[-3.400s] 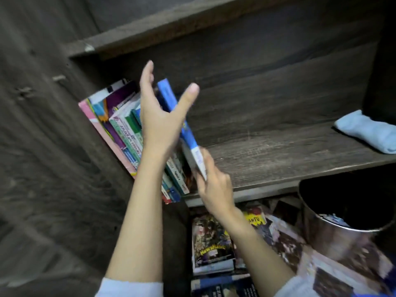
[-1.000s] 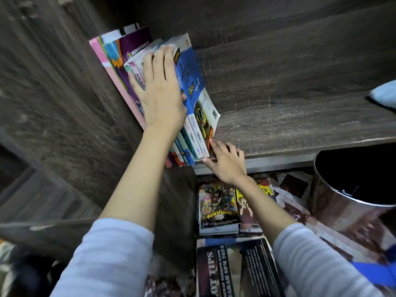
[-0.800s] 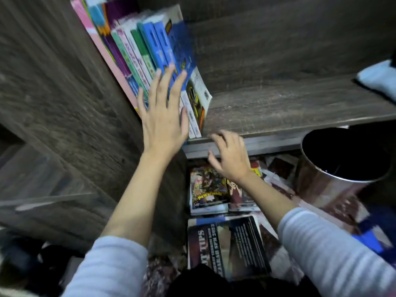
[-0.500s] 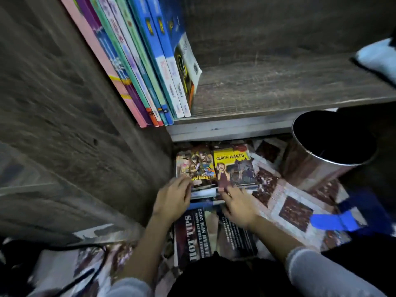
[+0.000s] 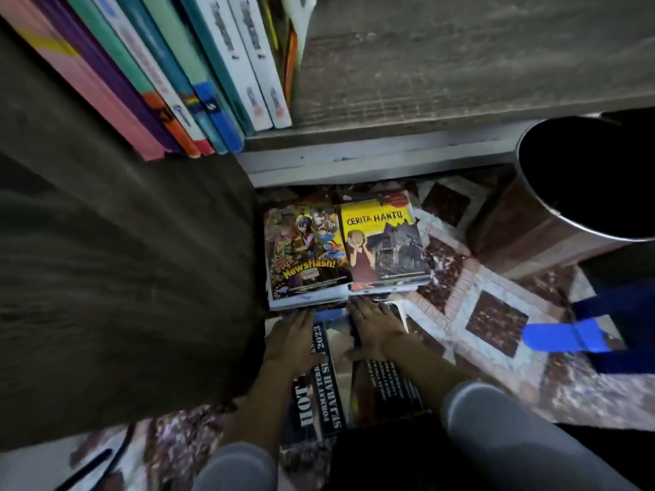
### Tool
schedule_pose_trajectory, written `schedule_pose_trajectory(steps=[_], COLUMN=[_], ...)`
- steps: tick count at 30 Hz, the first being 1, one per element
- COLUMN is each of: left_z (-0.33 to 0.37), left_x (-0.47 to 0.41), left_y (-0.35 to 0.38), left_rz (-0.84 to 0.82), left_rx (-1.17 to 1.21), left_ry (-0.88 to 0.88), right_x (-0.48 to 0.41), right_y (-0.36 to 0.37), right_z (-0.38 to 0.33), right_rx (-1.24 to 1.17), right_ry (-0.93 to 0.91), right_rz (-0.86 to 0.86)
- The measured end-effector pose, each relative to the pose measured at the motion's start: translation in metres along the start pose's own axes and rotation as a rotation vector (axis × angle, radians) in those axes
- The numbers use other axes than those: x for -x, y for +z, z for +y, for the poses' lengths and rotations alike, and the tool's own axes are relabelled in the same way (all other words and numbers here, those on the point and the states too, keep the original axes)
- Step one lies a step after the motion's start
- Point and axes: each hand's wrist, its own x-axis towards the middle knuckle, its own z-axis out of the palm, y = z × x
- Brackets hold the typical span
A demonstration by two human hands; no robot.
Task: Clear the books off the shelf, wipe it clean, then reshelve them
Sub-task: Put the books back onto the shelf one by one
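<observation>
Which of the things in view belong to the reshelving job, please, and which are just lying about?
Job: shelf, shelved books, Newsflash book, Cerita Hantu book, black book under the left hand and right hand.
Lying about: bin, blue item, patterned floor.

Books leftmost on shelf

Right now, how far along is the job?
Done: a row of books stands at the left end of the shelf. In hand: left hand and right hand lie on the black book on the floor. Left: that book, the Newsflash stack and the Cerita Hantu stack.
</observation>
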Motion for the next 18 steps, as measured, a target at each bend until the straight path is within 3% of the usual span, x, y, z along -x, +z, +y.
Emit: schedule_pose_trajectory(steps=[4, 11, 18], left_z=[-0.002, -0.001, 0.004], left_x=[-0.013, -0.031, -0.035], left_y=[0.006, 0.002, 0.003], left_rz=[-0.016, -0.088, -0.088], left_rx=[-0.008, -0.054, -0.048], left_ry=[-0.041, -0.098, -0.120], right_x=[-0.018, -0.033, -0.036], right_y=[-0.007, -0.014, -0.018], right_z=[0.003, 0.009, 0.006], right_rx=[0.057, -0.087, 0.006], right_ry=[0.012, 0.015, -0.006], right_rz=[-0.038, -0.072, -0.151])
